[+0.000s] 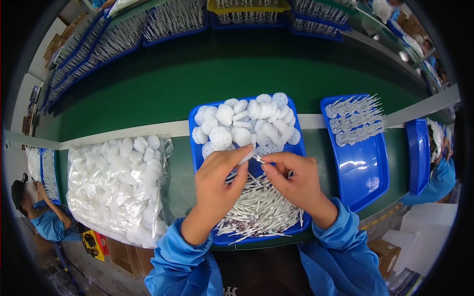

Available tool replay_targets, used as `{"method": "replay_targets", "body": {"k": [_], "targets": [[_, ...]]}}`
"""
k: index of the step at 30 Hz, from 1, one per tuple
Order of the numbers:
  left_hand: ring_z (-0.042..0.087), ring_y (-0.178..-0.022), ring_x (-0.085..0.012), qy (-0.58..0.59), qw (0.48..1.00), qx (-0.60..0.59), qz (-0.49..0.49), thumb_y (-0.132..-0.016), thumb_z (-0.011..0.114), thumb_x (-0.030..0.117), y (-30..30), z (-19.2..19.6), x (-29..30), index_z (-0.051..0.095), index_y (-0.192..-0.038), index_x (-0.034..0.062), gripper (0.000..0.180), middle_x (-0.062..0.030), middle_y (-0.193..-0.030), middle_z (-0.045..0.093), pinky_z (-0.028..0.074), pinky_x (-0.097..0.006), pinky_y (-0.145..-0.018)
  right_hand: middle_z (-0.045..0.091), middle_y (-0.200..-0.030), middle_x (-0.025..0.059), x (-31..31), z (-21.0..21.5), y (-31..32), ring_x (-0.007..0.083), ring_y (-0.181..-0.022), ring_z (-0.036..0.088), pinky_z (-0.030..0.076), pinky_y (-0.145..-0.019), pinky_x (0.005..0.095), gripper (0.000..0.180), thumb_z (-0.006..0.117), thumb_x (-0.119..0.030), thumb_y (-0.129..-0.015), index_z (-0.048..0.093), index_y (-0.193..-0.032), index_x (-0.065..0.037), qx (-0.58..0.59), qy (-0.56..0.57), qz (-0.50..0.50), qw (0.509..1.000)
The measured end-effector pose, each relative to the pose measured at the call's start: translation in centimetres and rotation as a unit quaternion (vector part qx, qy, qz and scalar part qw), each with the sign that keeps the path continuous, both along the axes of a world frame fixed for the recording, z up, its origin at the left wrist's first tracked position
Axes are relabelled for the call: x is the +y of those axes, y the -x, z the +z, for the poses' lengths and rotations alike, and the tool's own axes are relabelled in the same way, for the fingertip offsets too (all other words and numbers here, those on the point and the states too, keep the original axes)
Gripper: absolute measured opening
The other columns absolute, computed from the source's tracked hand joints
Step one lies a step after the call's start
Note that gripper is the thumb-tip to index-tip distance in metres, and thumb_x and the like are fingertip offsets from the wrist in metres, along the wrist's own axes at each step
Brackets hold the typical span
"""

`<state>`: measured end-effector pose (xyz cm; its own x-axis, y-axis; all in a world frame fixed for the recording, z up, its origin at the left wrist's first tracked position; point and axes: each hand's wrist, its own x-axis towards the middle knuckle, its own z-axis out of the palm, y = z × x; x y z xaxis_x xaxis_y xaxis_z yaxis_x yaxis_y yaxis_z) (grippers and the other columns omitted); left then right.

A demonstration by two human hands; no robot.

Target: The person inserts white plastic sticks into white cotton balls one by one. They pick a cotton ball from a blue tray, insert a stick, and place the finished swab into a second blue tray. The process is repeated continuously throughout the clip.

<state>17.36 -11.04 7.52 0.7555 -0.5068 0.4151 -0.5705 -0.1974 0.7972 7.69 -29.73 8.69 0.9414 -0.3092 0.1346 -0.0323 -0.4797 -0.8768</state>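
My left hand [217,180] pinches a round white disc [247,154] on edge over the middle of a blue tray [197,157]. My right hand [296,180] grips a thin white rod [257,159] between thumb and forefinger, its tip at or very near the disc. Whether the two touch is too small to tell. Far in the tray lies a heap of white discs [224,116], several dotted with small holes. Under my hands, its near part holds a pile of loose thin rods [261,212].
Left of the tray lies a clear plastic bag [116,187] full of white discs. A second blue tray [363,175] on the right holds rows of discs with rods standing in them. More filled trays [173,24] line the far edge. Co-workers sit left [47,217] and right [439,177].
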Motion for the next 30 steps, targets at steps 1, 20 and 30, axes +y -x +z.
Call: {"method": "replay_targets", "body": {"k": [1, 20, 30], "targets": [[0.076, -0.091, -0.0192, -0.010, 1.000, -0.029, 0.004, -0.092, 0.077, -0.009, 0.0, 0.2, -0.1, 0.080, -0.127, 0.0008, 0.037, -0.0117, -0.110, 0.083, 0.061, -0.032, -0.078, 0.075, -0.072, 0.0080, -0.2, 0.1, 0.0, 0.0129, -0.054, 0.066, 0.051, -0.053, 0.0291, 0.015, 0.087, -0.014, -0.094, 0.084, -0.106, -0.006, 0.016, -0.003, 0.012, 1.000], [0.074, -0.077, -0.0244, -0.057, 0.996, -0.063, 0.036, -0.083, 0.093, 0.007, 1.7, 0.6, 0.0, 0.081, -0.125, 0.0049, 0.043, -0.0128, -0.100, 0.082, 0.059, -0.035, -0.070, 0.076, -0.083, 0.0039, 0.4, -0.5, -0.8, 0.0234, -0.066, 0.073, 0.056, -0.058, 0.0359, 0.022, 0.087, -0.011, -0.086, 0.079, -0.107, -0.009, -0.170, 0.273, 0.015, 0.947], [0.072, -0.105, -0.0296, 0.021, 0.998, -0.049, -0.020, -0.072, 0.097, 0.006, 0.1, 1.6, 0.1, 0.080, -0.119, 0.0082, 0.050, -0.0085, -0.116, 0.077, 0.056, -0.039, -0.090, 0.078, -0.097, 0.0073, -1.4, 0.0, -1.1, 0.0176, -0.092, 0.075, 0.057, -0.087, 0.0319, 0.036, 0.085, -0.007, -0.091, 0.076, -0.125, -0.004, -0.124, -0.067, 0.091, 0.986]]}}
